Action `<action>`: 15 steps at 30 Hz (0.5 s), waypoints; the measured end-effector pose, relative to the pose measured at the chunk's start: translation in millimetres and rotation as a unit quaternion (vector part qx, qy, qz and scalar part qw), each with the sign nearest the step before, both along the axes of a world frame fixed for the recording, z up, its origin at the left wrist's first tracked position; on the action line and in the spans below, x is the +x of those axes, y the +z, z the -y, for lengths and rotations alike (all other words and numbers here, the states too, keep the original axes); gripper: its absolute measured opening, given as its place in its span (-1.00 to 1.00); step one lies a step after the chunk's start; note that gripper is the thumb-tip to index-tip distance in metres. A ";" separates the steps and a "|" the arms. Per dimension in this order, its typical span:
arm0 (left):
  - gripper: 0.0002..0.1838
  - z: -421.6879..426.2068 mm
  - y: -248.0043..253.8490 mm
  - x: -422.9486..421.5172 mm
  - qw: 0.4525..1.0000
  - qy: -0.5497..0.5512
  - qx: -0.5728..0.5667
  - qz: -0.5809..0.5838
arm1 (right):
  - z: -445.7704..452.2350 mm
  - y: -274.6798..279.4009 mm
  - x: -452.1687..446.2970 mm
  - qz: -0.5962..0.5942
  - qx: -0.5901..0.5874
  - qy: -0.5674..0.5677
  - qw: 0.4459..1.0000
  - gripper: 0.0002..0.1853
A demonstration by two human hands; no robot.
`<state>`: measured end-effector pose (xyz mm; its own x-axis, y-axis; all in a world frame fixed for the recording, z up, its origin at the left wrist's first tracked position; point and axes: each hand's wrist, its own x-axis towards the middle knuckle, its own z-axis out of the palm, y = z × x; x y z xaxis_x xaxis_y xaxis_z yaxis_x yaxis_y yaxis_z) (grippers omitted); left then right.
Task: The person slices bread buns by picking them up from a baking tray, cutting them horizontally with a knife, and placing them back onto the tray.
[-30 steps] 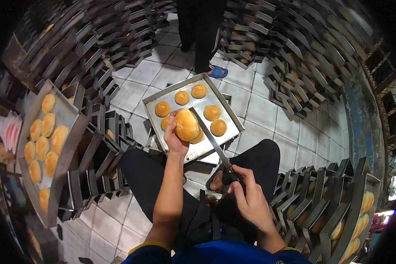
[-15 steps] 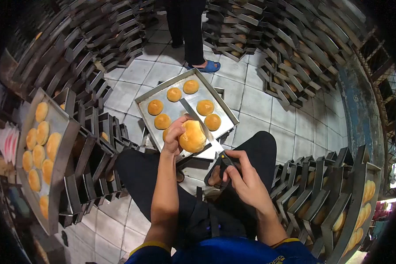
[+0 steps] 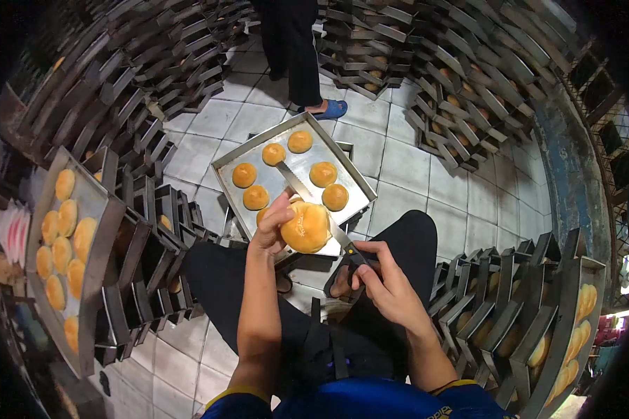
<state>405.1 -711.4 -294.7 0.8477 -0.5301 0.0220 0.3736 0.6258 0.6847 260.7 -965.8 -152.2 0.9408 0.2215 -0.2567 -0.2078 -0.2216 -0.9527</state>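
A glossy golden bun [image 3: 305, 230] is gripped in my left hand [image 3: 269, 234], its fingers curled around the left side. My right hand [image 3: 393, 285] is closed on the dark handle of a serrated knife [image 3: 297, 181]. The long blade slants up and left past the bun's upper right side, partly hidden behind it. A pale edge shows along the bun's right side, by the blade. Beneath is a square metal tray [image 3: 351, 180] with several smaller-looking buns [image 3: 300, 142]; one is partly hidden by my left hand.
Stacked trays of buns stand close on the left, topped by a tilted tray [image 3: 105, 216], and on the right [image 3: 562, 349]. More tray stacks [image 3: 461, 105] line the back. Another person's legs and blue sandal [image 3: 334, 109] are beyond the tray on the tiled floor [image 3: 377, 150].
The bun has come slightly lower and tilted in my left hand. The knife now lies more behind the bun, with its tip a little lower and further left.
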 end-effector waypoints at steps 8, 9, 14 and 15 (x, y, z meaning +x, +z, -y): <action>-0.28 32.8 15.3 -2.4 0.984 0.106 -0.130 -0.057 | -2.4 -13.4 22.9 0.040 0.038 -0.071 0.996 -0.56; -0.39 41.2 27.9 -5.4 0.982 0.109 -0.143 -0.063 | -6.1 -13.6 25.5 0.049 0.022 -0.073 0.996 -0.56; -0.42 55.7 26.0 -5.5 0.962 0.244 -0.093 -0.079 | -19.4 -10.7 22.9 0.049 -0.008 -0.052 0.997 -0.56; -0.43 50.7 12.4 0.6 0.959 0.258 -0.089 -0.074 | -17.9 -12.2 17.7 0.050 -0.011 -0.049 0.997 -0.57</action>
<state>405.7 -762.1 -282.3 0.9970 -0.0386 -0.0671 0.0676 0.8556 0.5132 278.5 -948.0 -164.4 0.9789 0.1225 -0.1636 -0.1331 -0.2256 -0.9651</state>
